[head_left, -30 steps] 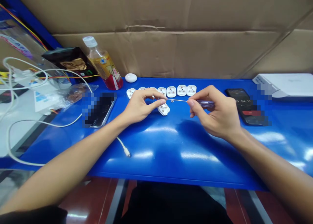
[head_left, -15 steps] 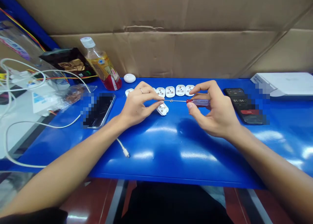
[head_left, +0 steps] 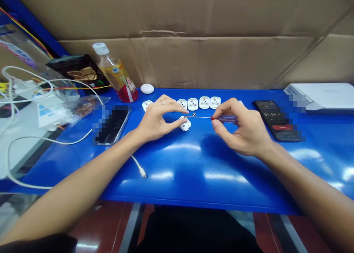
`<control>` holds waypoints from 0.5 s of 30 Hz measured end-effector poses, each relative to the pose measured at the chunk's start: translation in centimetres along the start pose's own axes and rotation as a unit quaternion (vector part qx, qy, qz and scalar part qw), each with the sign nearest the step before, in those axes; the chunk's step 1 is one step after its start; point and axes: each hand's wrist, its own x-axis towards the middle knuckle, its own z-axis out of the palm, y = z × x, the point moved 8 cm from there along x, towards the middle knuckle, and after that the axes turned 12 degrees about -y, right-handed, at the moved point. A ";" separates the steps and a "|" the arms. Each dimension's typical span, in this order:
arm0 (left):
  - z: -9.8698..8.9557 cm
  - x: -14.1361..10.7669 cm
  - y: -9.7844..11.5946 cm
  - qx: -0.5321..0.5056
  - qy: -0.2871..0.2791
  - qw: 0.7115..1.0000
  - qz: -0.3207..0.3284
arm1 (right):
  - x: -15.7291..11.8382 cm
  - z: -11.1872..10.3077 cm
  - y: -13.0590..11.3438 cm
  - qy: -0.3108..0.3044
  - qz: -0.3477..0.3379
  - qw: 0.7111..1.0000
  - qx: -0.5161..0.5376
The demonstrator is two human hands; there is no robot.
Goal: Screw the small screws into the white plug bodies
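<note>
My right hand (head_left: 240,129) grips a screwdriver (head_left: 225,119) by its red and clear handle, its thin shaft pointing left, nearly level. The tip reaches the gap between the thumb and index finger of my left hand (head_left: 162,118); these fingers are apart. Just below them, a small white plastic housing (head_left: 185,125) with metal bits inside lies tilted, close to the left thumb. Whether the thumb touches it I cannot tell. A few tiny screws (head_left: 194,114) lie behind the shaft. Further back, several similar white housings (head_left: 193,104) stand in a row, some partly hidden by my hands.
At left are a phone (head_left: 114,126), a drink bottle (head_left: 117,74), a white cable (head_left: 141,172) and a black bag (head_left: 80,70). A white rounded object (head_left: 147,88) lies near the bottle. On the right are a timer phone (head_left: 276,120) and a white box (head_left: 323,94). Cardboard (head_left: 207,61) walls the back.
The left thumb and index finger have spread from their pinch at the screwdriver tip. My right hand has lowered slightly with the screwdriver. The near white housing has turned a little.
</note>
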 end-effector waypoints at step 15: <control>2.2 -0.2 -2.5 -0.024 -0.170 0.980 -0.101 | -0.2 1.0 -0.5 -0.046 -0.028 0.996 -0.072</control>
